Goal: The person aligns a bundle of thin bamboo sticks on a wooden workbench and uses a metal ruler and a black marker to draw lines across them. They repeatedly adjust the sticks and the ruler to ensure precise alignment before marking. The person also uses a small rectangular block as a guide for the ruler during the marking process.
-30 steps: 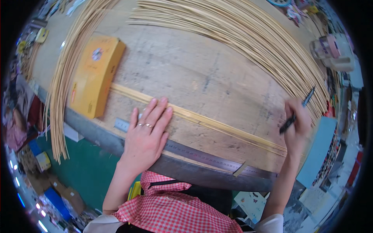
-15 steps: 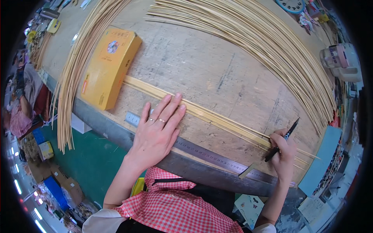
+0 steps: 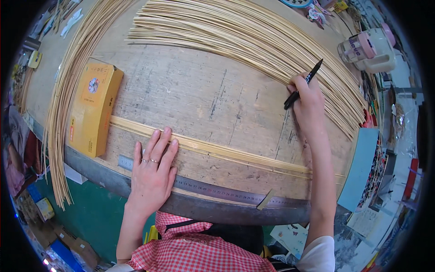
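My left hand (image 3: 153,177) lies with its fingers stretched over a row of thin, pale bamboo strips (image 3: 240,155) on the worn wooden table. The strips run from a yellow box (image 3: 90,106) on the left toward a blue-grey block (image 3: 359,165) on the right. A steel ruler (image 3: 217,192) rests along the table's front edge, partly under my left hand. My right hand (image 3: 308,102) holds a black marker pen (image 3: 315,70), slanting up between the fingers. Its fingertips are at the near edge of a large spread of bamboo sticks (image 3: 217,34); whether they pinch a stick is hidden.
Another long bundle of sticks (image 3: 68,95) hangs over the table's left edge beside the box. A small tapered piece (image 3: 265,199) lies across the ruler. At the back right stands a clear jug with a pink lid (image 3: 362,47). Boxes sit on the green floor at left.
My right hand, with the pen, has moved from the right end of the strips up to the spread of sticks. The left hand stays on the strips. The whole view has shifted.
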Action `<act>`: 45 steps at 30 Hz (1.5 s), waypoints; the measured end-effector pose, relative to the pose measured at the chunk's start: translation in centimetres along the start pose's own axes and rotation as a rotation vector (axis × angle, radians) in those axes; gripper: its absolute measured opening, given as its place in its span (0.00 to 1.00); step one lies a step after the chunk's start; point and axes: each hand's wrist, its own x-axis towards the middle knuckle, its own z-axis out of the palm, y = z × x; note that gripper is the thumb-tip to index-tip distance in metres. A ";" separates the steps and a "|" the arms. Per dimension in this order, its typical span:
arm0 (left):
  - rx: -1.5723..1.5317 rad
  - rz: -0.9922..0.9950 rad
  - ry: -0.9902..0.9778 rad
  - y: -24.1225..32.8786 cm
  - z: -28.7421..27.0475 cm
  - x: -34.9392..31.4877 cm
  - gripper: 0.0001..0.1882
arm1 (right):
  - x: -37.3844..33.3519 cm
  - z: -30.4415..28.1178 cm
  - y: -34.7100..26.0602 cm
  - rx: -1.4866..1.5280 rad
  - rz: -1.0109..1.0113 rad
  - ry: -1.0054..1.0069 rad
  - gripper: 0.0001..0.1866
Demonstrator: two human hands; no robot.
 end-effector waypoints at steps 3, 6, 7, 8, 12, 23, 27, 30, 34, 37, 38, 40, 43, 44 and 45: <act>0.000 0.001 0.009 0.1 0.1 -0.1 0.35 | -0.1 -0.4 0.2 0.070 0.009 0.056 0.12; -0.019 -0.004 0.007 -0.2 0.0 -0.3 0.35 | -1.2 -2.3 -0.7 0.181 -0.020 0.088 0.10; -0.032 -0.004 0.012 -0.4 0.0 -0.4 0.35 | -1.9 -3.2 -1.0 0.219 -0.024 0.043 0.09; -0.049 -0.002 0.017 -0.5 0.0 -0.4 0.35 | -3.1 -4.1 -1.3 0.243 0.017 -0.024 0.10; -0.048 0.065 0.023 -1.0 -0.4 0.2 0.35 | -8.6 -4.2 -2.5 0.324 0.013 -0.054 0.18; 0.004 0.073 0.026 -1.1 -0.6 0.1 0.34 | -12.4 -4.2 -4.4 0.380 0.125 -0.198 0.20; -0.003 0.066 -0.003 -1.0 -0.3 0.4 0.35 | -12.0 -4.4 -4.4 0.386 0.095 -0.245 0.20; -0.030 0.067 -0.009 -1.0 -0.2 0.3 0.36 | -11.1 -4.2 -4.2 0.323 0.028 -0.232 0.21; -0.025 0.067 -0.006 -1.0 0.0 0.2 0.36 | -6.6 -2.9 -2.9 0.365 0.037 -0.092 0.21; -0.009 0.076 0.001 -1.0 0.1 0.2 0.36 | -1.5 -1.1 -0.7 0.191 0.012 0.115 0.18; -0.009 0.081 0.003 -1.0 0.1 0.3 0.36 | -0.2 -0.5 0.0 0.145 0.005 0.162 0.16; -0.013 0.080 0.002 -1.0 0.0 0.2 0.35 | 1.4 0.1 0.7 0.060 0.025 0.078 0.13; -0.030 0.076 0.000 -1.0 -0.1 0.2 0.35 | 1.8 0.3 0.7 -0.005 0.019 0.039 0.10; -0.034 0.077 0.006 -1.0 -0.2 0.2 0.35 | 1.9 0.4 0.6 -0.017 0.012 0.041 0.10; -0.040 0.079 0.011 -0.9 -0.1 0.2 0.34 | 1.8 0.5 0.6 -0.008 -0.002 0.049 0.10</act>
